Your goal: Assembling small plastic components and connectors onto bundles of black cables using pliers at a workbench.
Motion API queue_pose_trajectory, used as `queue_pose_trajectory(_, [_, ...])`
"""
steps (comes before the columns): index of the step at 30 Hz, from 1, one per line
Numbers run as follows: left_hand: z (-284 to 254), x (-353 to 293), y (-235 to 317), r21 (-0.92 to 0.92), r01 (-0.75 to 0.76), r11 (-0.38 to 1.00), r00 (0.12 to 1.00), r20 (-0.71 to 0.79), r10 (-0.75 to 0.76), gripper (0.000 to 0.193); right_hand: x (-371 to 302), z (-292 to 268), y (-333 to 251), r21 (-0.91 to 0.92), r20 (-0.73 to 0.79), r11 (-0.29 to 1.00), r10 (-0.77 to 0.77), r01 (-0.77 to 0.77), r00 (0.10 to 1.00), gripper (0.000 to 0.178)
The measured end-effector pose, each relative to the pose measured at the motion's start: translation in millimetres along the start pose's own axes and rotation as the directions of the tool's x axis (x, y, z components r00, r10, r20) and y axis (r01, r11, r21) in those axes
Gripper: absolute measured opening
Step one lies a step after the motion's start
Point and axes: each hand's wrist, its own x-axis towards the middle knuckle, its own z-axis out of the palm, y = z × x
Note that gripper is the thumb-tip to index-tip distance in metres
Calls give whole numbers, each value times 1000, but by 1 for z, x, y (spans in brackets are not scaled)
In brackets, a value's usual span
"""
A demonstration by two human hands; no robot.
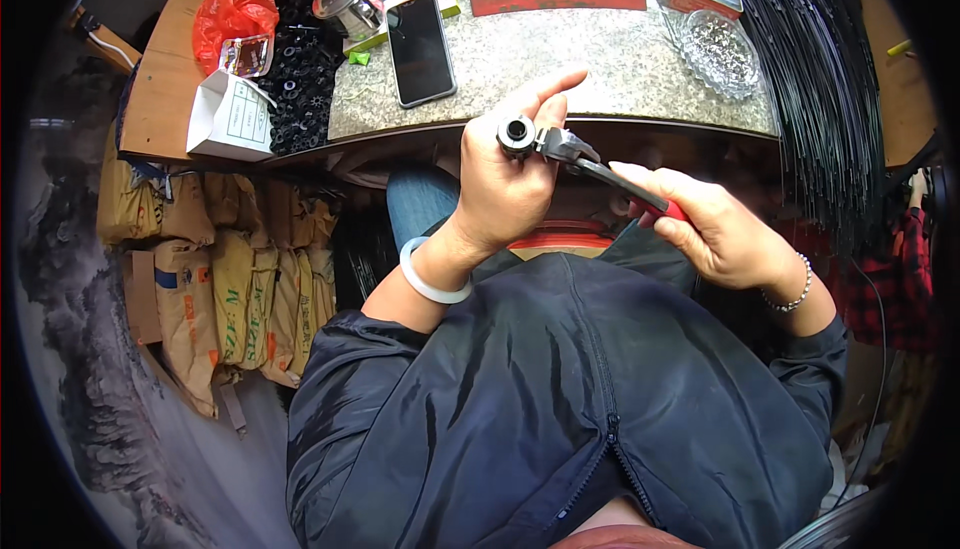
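My left hand is closed around a black tubular part, whose round, hollow end faces up. Its index finger stretches away from the part toward the table. In my right hand is a pair of pliers with red grips, the fingers wrapped round the handles. The metal jaws reach the side of the tubular part, close to my left thumb; whether they bite on anything cannot be made out. Both hands are above my lap, just in front of the table edge.
A phone lies on the speckled tabletop. Near it are a clear jar, a white box, an orange bag and a glass dish. Long black strands hang at right; sacks are stacked left.
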Motion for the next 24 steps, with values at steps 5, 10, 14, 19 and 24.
queue_pose_trajectory(5, [0, -2, -5, 22, -40, 999, 999, -3, 40, 27, -1, -4, 1, 274, 92, 936, 201, -219, 975, 30])
queue_pose_trajectory(10, [10, 1, -4, 7, -10, 1000, 1000, -11, 11, 26, -6, 12, 7, 474, 197, 741, 436, -475, 878, 27])
queue_pose_trajectory(14, [8, 1, -12, -27, 20, 999, 994, -106, -22, 23, 5, 10, 30, 61, -106, 986, 161, -155, 981, 18])
queue_pose_trajectory(19, [2, 1, -1, -162, 84, 983, 989, -110, -103, 24, 13, -71, 106, -467, -585, 722, 181, -511, 790, 14])
queue_pose_trajectory(24, [12, 2, -1, -94, 60, 994, 995, -76, -67, 24, 21, -117, 133, -554, -642, 414, 339, -722, 687, 19])
